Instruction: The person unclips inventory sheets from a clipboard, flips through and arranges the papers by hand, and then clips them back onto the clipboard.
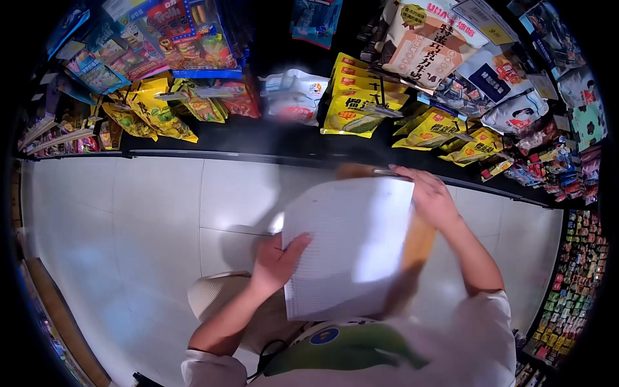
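Note:
A brown clipboard bearing printed white sheets is held in front of my body, over the floor. My left hand grips its left edge, the thumb lying on top of the paper and the other fingers hidden beneath. At the far right corner, my right hand is closed on the board beside what looks like a metal clip. Part of the brown board shows past the right side of the sheets. The sheets' lines of print are too small to read.
Ahead runs a dark shelf of hanging snack bags, among them yellow bags, a white bag and a brown-and-white bag. Packed small goods line the right side. A light tiled floor lies below.

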Tool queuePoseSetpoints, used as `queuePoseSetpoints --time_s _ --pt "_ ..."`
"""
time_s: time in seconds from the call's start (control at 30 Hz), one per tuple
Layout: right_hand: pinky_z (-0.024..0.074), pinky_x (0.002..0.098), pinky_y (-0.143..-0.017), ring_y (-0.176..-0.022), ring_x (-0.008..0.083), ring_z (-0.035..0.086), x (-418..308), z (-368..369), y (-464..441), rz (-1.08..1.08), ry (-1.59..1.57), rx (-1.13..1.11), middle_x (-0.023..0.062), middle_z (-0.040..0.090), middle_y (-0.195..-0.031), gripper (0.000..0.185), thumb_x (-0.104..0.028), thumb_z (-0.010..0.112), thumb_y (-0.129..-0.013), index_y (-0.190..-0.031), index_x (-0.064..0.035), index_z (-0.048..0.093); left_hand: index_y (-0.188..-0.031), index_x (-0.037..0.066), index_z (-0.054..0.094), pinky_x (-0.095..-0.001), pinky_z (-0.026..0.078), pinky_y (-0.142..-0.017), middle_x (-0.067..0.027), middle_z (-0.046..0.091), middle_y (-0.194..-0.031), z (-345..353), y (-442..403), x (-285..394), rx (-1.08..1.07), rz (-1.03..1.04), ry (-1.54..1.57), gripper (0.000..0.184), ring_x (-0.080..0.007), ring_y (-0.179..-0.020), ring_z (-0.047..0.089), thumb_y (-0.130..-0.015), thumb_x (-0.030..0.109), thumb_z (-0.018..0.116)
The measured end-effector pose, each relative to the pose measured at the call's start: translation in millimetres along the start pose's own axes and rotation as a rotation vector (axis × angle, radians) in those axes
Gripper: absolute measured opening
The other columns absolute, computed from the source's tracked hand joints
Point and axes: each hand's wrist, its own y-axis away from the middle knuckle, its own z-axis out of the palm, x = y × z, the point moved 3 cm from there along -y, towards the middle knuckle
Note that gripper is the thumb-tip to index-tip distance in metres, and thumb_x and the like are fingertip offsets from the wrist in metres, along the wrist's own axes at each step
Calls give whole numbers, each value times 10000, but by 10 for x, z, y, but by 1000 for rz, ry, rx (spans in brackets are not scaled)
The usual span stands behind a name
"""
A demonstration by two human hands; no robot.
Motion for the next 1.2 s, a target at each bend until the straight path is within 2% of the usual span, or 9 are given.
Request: queuePoseSetpoints --time_s 0.37,0.63,0.73,0.8,0.83,0.9,1.03,1.1,1.2 --pt "567 375 -733 -814 304 690 -110 -58 -205 182 -297 -19 111 716 -950 125 -112 700 -895 -959 -38 622 -1043 -37 711 -258 459 -558 -37 604 -618 170 177 97 -47 25 -214 326 -31 -626 495 -1002 280 647" --pt "563 396 -706 -797 337 687 31 -38 -324 159 -295 -18 111 706 -916 139 -137 673 -929 -981 -40 588 -997 -34 713 -264 463 -546 -53 640 -622 284 224 201 -59 -31 -229 338 -37 -594 526 -989 301 664" --pt "566 404 -719 -812 343 691 16 -36 -332 171 -296 15 107 705 -939 142 -127 671 -927 -1001 -46 581 -975 -27 722 -279 476 -573 -57 650 -652 285 228 96 -28 -76 -284 282 -100 -611 584 -957 254 705" --pt "568 407 -730 -823 347 693 21 -49 -346 166 -306 49 108 704 -953 142 -120 670 -925 -1006 -48 578 -945 -20 726 -306 494 -619 -99 662 -721 298 213 118 89 257 -371 210 -181 -676 621 -917 188 740" --pt "570 405 -745 -844 348 693 21 -56 -353 134 -294 36 115 702 -969 151 -107 669 -921 -1026 -50 579 -945 -20 726 -306 494 -619 -99 662 -721 319 199 162 89 256 -376 210 -181 -676 621 -917 188 740" --pt "572 403 -759 -865 350 694 26 -47 -363 105 -286 23 122 699 -985 164 -95 668 -916 -1046 -51 580 -939 -14 729 -332 501 -649 -142 659 -813 375 213 424 315 678 -674 162 -228 -730 628 -896 141 749" --pt "574 400 -782 -910 345 693 95 -47 -421 60 -367 26 120 699 -994 199 -17 653 -874 -1067 -45 613 -975 -24 719 -340 500 -648 -157 649 -856 367 116 233 288 643 -466 180 -232 -708 617 -910 143 733" --pt "575 394 -781 -912 340 693 95 -68 -453 -1 -361 21 114 701 -992 216 6 648 -858 -1066 -44 624 -1049 -21 710 -342 503 -665 -148 652 -874 360 140 25 97 203 -153 202 -235 -725 625 -917 132 723" --pt "574 386 -773 -908 328 694 44 -83 -510 -94 -314 -55 101 704 -994 224 22 647 -834 -1050 -37 637 -1071 -19 698 -340 507 -681 -150 653 -873 387 147 69 72 172 -218 203 -244 -739 635 -921 116 712"
